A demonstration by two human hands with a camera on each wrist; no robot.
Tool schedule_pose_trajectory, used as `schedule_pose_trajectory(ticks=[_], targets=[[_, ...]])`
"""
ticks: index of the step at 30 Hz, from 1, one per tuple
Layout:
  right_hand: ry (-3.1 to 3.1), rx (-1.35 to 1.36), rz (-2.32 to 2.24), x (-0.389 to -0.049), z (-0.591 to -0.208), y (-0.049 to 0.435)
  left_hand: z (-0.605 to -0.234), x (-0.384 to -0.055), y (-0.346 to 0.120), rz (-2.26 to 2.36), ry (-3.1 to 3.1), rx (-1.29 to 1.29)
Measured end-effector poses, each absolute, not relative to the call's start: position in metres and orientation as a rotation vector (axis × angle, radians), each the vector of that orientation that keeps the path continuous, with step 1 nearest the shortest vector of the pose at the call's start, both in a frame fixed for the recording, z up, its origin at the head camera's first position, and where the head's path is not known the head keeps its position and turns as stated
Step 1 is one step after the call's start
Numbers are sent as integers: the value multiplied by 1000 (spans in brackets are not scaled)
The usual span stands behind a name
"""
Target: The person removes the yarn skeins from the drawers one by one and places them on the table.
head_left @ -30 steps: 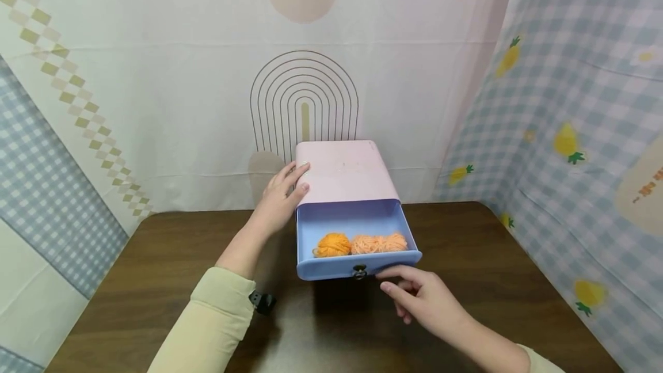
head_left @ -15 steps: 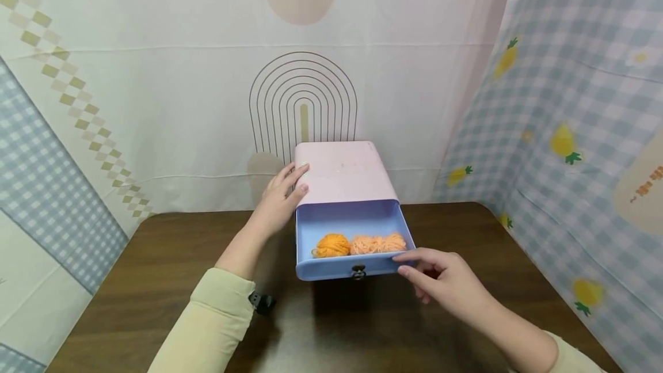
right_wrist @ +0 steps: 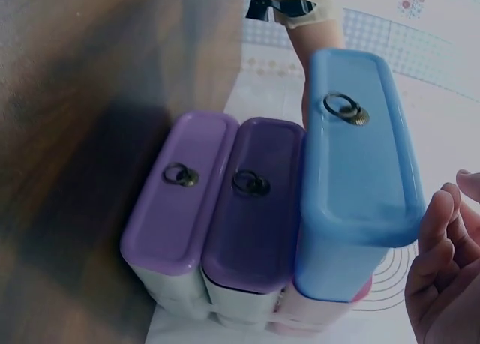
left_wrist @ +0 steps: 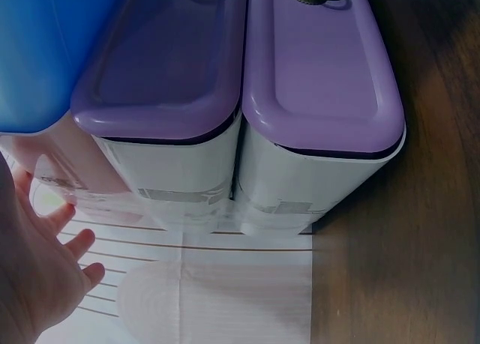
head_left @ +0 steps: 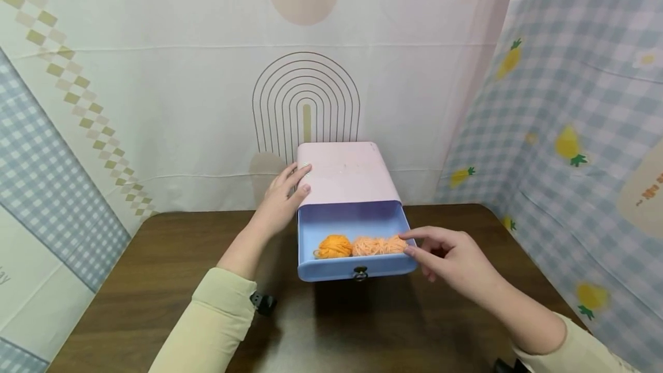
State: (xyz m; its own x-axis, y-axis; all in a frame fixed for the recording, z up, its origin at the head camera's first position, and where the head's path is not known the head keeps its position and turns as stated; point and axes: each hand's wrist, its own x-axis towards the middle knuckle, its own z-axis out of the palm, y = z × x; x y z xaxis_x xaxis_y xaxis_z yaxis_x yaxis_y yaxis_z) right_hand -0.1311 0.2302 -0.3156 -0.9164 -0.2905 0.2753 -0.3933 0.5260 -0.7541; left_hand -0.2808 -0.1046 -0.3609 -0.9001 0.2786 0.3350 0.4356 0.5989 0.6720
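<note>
Orange and peach yarn in open blue drawer

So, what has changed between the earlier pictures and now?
The right hand moved right and up along the blue drawer's front to its right corner, near the peach yarn; no clear grip shows. The left hand, pink casing, open drawer, peach yarn and orange yarn stayed.

Blue plastic drawer, pulled out, admits a hand from above behind the round orange yarn ball and elongated peach yarn skein. Obstructions: boxy pink case roofing the rear; right hand at front right corner; left hand along case's left side.
</note>
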Motion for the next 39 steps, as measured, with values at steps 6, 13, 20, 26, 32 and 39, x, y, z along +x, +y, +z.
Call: schedule_pose_trajectory(ticks=[6,13,20,26,32,39], targets=[[-2677,642,1331,-142,-310,236,-360,-280,-104,-1178,-2628,-603],[-2886,701,1250,-159,-297,242,-358,-279,-104,-1187,-2640,-595],[-3108,854,1076,-179,-282,243,-359,-281,-105,-1188,-2640,-596],[-3190,1022,893,-194,-273,232,-360,-281,-106,-1195,-2630,-597],[-3280,1112,674,-204,-267,219,-360,-281,-106,-1194,-2634,-589],[-3384,1122,459,-208,-264,207,-361,-281,-106,-1186,-2637,-595]])
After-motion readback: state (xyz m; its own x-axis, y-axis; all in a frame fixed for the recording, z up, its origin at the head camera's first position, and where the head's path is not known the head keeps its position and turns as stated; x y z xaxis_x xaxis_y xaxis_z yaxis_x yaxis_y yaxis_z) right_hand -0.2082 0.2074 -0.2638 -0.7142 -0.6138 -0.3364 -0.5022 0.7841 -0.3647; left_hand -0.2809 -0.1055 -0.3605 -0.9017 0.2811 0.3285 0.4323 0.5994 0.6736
